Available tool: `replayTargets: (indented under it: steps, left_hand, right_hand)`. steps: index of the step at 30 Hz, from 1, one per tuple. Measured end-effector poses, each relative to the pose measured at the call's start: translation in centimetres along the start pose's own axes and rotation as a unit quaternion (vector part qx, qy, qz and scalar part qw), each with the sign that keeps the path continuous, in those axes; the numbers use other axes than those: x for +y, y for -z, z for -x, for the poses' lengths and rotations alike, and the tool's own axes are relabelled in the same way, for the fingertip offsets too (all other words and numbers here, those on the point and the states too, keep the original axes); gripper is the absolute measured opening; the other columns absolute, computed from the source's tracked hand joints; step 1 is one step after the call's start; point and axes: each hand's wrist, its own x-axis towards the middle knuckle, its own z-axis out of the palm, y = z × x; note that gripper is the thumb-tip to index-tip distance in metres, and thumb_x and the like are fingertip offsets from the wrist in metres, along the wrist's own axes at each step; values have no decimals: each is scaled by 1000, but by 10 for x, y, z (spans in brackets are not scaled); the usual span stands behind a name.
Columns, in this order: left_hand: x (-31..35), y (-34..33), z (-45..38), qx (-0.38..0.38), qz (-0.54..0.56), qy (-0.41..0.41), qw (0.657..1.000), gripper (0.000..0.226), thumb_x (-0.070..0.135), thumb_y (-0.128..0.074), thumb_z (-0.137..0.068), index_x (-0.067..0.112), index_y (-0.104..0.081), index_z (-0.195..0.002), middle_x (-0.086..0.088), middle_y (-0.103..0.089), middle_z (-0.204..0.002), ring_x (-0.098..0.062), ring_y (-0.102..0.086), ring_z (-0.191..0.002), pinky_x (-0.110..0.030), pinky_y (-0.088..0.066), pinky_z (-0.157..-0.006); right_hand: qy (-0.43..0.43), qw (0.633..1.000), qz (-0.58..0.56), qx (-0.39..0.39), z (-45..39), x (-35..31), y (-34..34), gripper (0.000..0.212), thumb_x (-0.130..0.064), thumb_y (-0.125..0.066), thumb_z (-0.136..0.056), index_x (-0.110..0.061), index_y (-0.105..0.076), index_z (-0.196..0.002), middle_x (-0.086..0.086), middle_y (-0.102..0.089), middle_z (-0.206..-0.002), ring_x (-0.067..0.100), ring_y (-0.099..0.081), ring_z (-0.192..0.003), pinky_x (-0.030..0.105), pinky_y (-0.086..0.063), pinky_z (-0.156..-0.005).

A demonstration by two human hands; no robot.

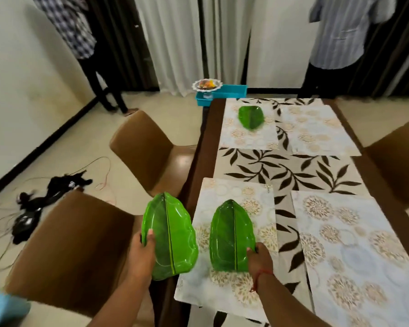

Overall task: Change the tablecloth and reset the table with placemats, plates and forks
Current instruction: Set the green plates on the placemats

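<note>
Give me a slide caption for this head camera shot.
Right hand sets leaf plate on placemat; left hand holds another.

Both bystanders [66, 27] are cut off above the chest.

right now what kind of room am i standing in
Most likely a home dining room: a long table under a leaf-print tablecloth, set with placemats, brown chairs around it, and curtains behind.

Your head camera looks forward and steeply down from close above the desk's [206, 138] near left corner, along its length.
</note>
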Motion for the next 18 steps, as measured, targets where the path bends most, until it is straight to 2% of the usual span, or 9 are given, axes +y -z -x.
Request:
replayTargets:
  steps: [3, 7, 10, 13, 14, 16, 18]
  left_hand:
    - [-2, -3, 21, 46, 3, 16, 999, 26, 41, -47, -103, 21, -56, -118, -4, -67, -104, -23, -66, -92, -41, -55, -80]
    - [-15, -9, 43, 74, 16, 36, 997, 30, 47, -45, -102, 25, -55, -120, -4, -67, -107, -25, -67, -95, -49, -57, -85]
    - [-15, -16, 61, 78, 35, 43, 995, 30, 47, -41, -104, 25, -55, -117, -4, -66, -107, -25, -65, -98, -49, -54, -90]
    - [-1, -25, 72, 71, 68, 40, 994, 28, 41, -33, -107, 26, -56, -109, -1, -64, -105, -24, -61, -102, -46, -50, -94]
    - [2, -30, 73, 62, 78, 41, 994, 28, 39, -32, -108, 27, -57, -104, -2, -64, -104, -23, -61, -101, -46, -50, -95]
    - [8, -39, 74, 41, 92, 35, 994, 29, 36, -32, -109, 27, -58, -97, -4, -64, -101, -22, -61, -97, -45, -51, -91]
    - [12, -48, 76, 3, 96, 30, 995, 29, 33, -33, -109, 23, -60, -104, -8, -64, -103, -22, -62, -95, -41, -51, -84]
  right_hand:
    - [-2, 999, 28, -19, -12, 3, 1, 13, -20, -56, -98, -9, -57, -104, 12, -62, -97, 28, -59, -87, 33, -42, -74]
    - [9, 996, 76, -51, -9, 8, 5, 19, -25, -58, -97, -6, -56, -96, 11, -60, -89, 26, -56, -83, 33, -42, -72]
    - [23, 987, 142, -75, -4, 11, 13, 25, -33, -53, -99, -8, -57, -103, 14, -64, -104, 29, -60, -94, 31, -41, -74]
    - [64, 981, 178, -44, 3, 10, 21, 34, -38, -51, -99, -7, -54, -114, 13, -58, -115, 33, -60, -105, 34, -43, -79]
    - [86, 980, 173, -38, 6, 6, 25, 34, -39, -50, -99, -8, -54, -113, 12, -57, -114, 31, -60, -102, 35, -44, -79]
    - [129, 983, 119, -61, 16, -5, 29, 26, -39, -49, -100, -13, -54, -99, 8, -58, -98, 22, -59, -83, 37, -46, -75]
    - [129, 984, 25, -119, 34, -15, 32, 26, -41, -48, -101, -19, -54, -89, 3, -60, -84, 16, -59, -71, 36, -50, -71]
